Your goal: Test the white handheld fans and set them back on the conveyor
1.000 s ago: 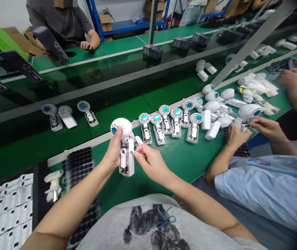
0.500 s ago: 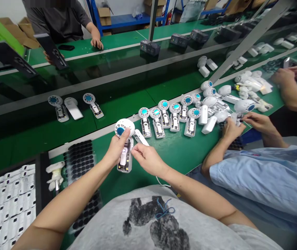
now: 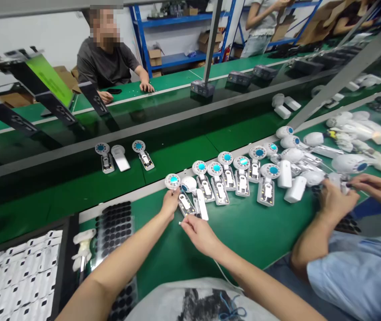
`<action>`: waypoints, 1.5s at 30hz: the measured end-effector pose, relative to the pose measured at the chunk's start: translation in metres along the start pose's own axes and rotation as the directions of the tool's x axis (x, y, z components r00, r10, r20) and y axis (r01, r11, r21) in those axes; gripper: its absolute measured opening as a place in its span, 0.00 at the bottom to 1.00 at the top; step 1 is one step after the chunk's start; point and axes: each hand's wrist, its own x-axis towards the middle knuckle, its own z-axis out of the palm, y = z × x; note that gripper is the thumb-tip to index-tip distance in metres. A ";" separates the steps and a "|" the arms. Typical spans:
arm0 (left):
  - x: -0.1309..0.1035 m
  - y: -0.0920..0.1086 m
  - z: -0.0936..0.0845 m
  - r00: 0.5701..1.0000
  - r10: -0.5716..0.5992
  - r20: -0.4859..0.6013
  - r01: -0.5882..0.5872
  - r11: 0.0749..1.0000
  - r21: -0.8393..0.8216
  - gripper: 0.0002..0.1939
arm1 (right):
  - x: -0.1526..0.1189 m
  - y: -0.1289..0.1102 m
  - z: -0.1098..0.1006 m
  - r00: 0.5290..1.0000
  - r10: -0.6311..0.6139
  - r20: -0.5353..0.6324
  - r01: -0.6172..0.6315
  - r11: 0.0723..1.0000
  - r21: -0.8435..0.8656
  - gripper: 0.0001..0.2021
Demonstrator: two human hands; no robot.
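My left hand [image 3: 170,203] is closed on a small white fan [image 3: 172,180] with a blue hub, at the left end of a row of similar fans [image 3: 220,189]. The fan's clear-cased handle, with its inside parts showing, lies just right of my fingers. Below that handle, my right hand [image 3: 198,232] pinches a small white plug on a thin cable [image 3: 225,276], apart from the fan. A white stick-shaped device [image 3: 202,205] lies beside the handle, close to both hands.
Left are a sheet of black round pads [image 3: 115,227], a tool with a wrapped handle [image 3: 83,249] and a tray of white parts [image 3: 16,276]. More fans lie on the belt [image 3: 177,156]. At the right, a co-worker's hands [image 3: 339,196] hold a part near piled fans.
The view has shifted, showing more of the room. My left hand has moved the fan to the row's left end, and my right hand is now apart from it, the plug showing at its fingertips.
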 end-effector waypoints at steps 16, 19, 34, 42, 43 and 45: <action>0.169 0.123 -0.051 0.962 0.094 -0.258 -0.083 0.995 0.052 0.15 | 0.015 0.011 -0.018 0.993 0.117 0.027 -0.119 0.988 0.101 0.10; 0.157 0.124 -0.045 0.982 0.067 -0.177 -0.079 0.995 -0.059 0.12 | 0.008 0.004 -0.039 0.993 0.120 0.003 -0.120 0.981 0.155 0.10; -0.074 0.075 0.000 0.943 0.216 0.255 -0.184 0.972 -0.146 0.22 | -0.029 -0.055 -0.058 0.967 -0.139 -0.216 0.164 0.981 0.106 0.08; -0.094 0.073 0.013 0.893 0.273 0.358 -0.292 0.956 0.000 0.21 | -0.054 -0.047 -0.061 0.968 -0.111 -0.224 0.131 0.988 0.079 0.09; -0.096 0.071 0.015 0.885 0.280 0.372 -0.309 0.951 0.018 0.21 | -0.056 -0.046 -0.062 0.969 -0.101 -0.227 0.118 0.991 0.064 0.09; -0.100 0.068 0.019 0.868 0.309 0.388 -0.352 0.935 0.045 0.20 | -0.060 -0.044 -0.062 0.965 -0.099 -0.244 0.102 0.995 0.000 0.09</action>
